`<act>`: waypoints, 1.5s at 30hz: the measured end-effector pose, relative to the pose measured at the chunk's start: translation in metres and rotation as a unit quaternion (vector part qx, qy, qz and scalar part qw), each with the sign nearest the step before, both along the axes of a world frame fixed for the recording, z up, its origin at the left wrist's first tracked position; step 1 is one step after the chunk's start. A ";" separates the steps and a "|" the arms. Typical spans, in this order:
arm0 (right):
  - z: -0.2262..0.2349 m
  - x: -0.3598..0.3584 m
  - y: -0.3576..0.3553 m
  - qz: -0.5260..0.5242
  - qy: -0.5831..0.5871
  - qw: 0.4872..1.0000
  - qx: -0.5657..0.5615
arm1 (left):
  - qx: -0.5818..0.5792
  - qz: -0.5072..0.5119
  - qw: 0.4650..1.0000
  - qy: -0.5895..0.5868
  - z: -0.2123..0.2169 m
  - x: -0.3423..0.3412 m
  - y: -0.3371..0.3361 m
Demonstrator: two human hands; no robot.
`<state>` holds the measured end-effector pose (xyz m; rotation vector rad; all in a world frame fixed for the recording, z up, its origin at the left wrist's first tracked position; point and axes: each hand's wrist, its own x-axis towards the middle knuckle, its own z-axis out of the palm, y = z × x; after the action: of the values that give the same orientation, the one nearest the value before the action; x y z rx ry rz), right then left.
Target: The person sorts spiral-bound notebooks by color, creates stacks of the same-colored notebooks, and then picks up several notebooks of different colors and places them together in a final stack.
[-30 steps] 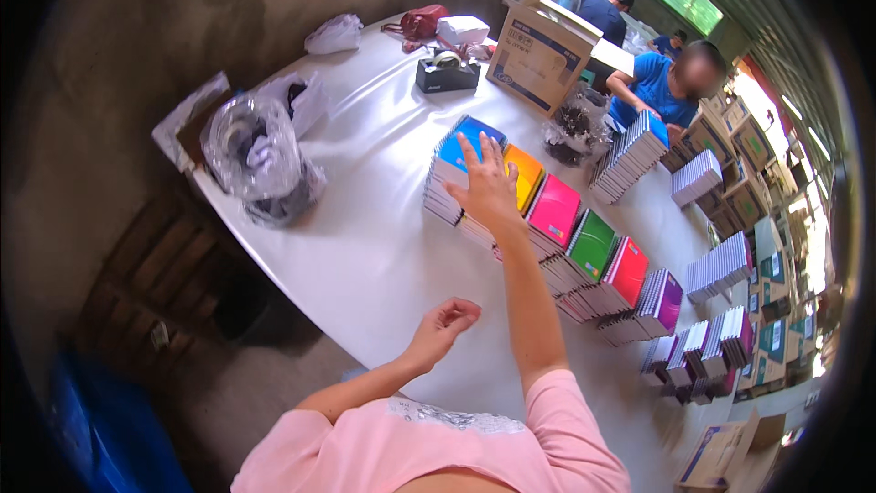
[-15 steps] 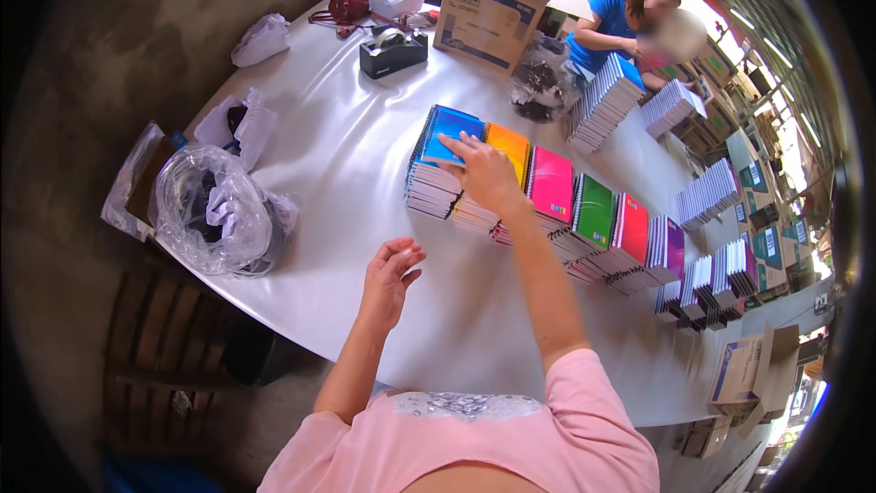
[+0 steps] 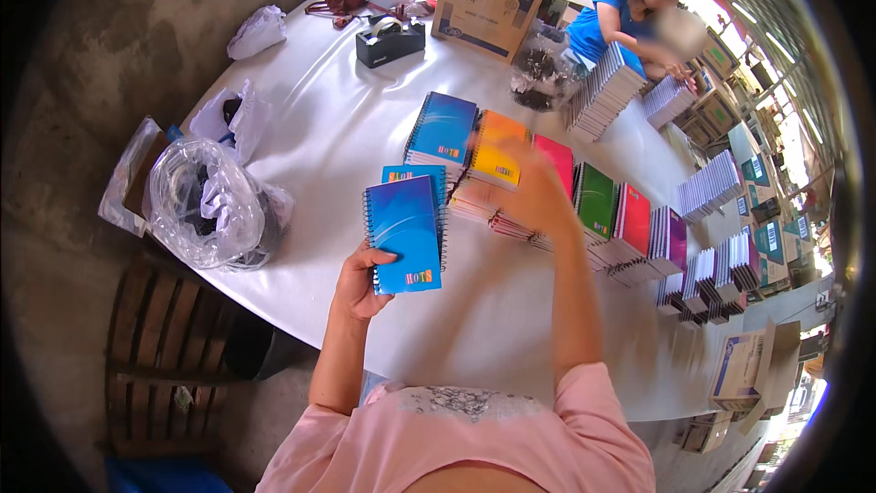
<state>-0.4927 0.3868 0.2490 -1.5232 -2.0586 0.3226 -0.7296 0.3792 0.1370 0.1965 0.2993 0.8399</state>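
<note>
Head view: left hand point(image 3: 358, 285) fingers clasping glossy blue spiral notebooks point(image 3: 404, 230); blurred right hand point(image 3: 538, 194) gripping an orange notebook point(image 3: 497, 151).

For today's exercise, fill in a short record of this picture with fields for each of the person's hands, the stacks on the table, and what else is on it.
Left hand: left hand holds blue spiral notebooks upright over the white table.
Right hand: right hand, blurred, lifts an orange notebook at the stacks.
Stacks: row of notebook stacks, blue, orange, pink, green, red, purple.
Also on the table: tape dispenser, cardboard box, clear plastic bag.
</note>
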 end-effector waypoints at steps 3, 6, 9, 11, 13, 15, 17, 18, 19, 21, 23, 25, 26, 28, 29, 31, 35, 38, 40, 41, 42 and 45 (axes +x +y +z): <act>-0.054 0.032 0.033 -0.149 -0.229 0.962 -0.010 | -0.012 0.007 1.000 0.012 -0.010 -0.004 -0.007; -0.093 0.043 0.034 -0.148 -0.205 0.967 -0.003 | -0.020 0.036 0.997 0.062 0.003 0.001 -0.020; -0.082 0.044 0.039 -0.135 -0.224 0.964 -0.043 | -0.024 0.010 0.999 0.048 -0.008 0.003 -0.024; -0.059 0.055 0.047 -0.111 -0.177 0.972 -0.107 | -0.013 0.007 0.999 0.047 -0.010 0.009 -0.025; -0.042 0.061 0.045 -0.088 -0.138 0.972 -0.168 | -0.043 -0.008 0.998 0.038 -0.010 0.015 -0.026; -0.029 0.061 0.041 -0.135 -0.044 0.986 -0.091 | -0.053 -0.009 0.998 0.024 -0.008 0.021 -0.027; -0.020 0.062 0.029 -0.198 0.021 0.980 -0.005 | -0.064 -0.009 0.998 0.013 -0.004 0.025 -0.028; -0.018 0.062 0.024 -0.261 0.093 0.958 0.078 | -0.057 -0.018 0.998 0.006 0.000 0.026 -0.028; -0.017 0.060 0.021 -0.256 0.093 0.959 0.078 | -0.049 -0.028 0.998 0.000 0.003 0.026 -0.027; -0.018 0.059 0.009 -0.033 0.470 0.866 0.167 | -0.054 -0.045 0.997 -0.033 0.001 0.029 -0.025; -0.010 0.058 0.004 0.129 0.471 0.865 0.114 | -0.059 -0.068 0.994 -0.065 0.003 0.033 -0.026; -0.008 0.053 0.001 0.289 0.371 0.883 0.005 | -0.049 -0.116 0.984 -0.123 0.013 0.035 -0.031; -0.011 0.043 0.003 0.289 0.283 0.913 -0.049 | -0.038 -0.164 0.961 -0.219 0.016 0.032 -0.032; -0.018 0.014 -0.001 0.337 0.098 0.926 -0.138 | -0.009 -0.156 0.982 -0.103 0.001 0.034 -0.040; -0.018 0.015 -0.006 0.334 0.099 0.927 -0.136 | 0.021 -0.146 0.989 0.011 -0.002 0.036 -0.043; -0.014 0.018 -0.015 0.143 0.168 0.961 -0.164 | -0.008 -0.165 0.986 -0.032 -0.004 0.035 -0.044; -0.059 0.078 -0.024 -0.143 -0.077 0.986 -0.020 | 0.039 -0.119 0.987 0.097 -0.006 0.051 -0.052; -0.080 0.086 -0.038 -0.192 -0.164 0.967 0.030 | 0.073 -0.088 0.983 0.142 -0.010 0.061 -0.051; -0.073 0.080 -0.051 -0.196 -0.101 0.971 0.090 | 0.044 -0.086 0.985 0.142 -0.010 0.070 -0.050; -0.065 0.069 -0.058 -0.199 -0.033 0.968 0.148 | 0.044 -0.090 0.985 0.141 -0.012 0.074 -0.049; -0.055 0.050 -0.065 -0.176 -0.039 0.958 0.222 | -0.015 -0.106 0.991 0.084 -0.014 0.074 -0.047; -0.054 0.001 -0.098 0.020 -0.037 0.988 0.150 | -0.073 -0.105 0.992 0.009 -0.018 0.078 -0.046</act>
<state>-0.4914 0.2888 0.1946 -1.3305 -2.0866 -0.0317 -0.6517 0.3335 0.1188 0.0957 0.3492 0.6058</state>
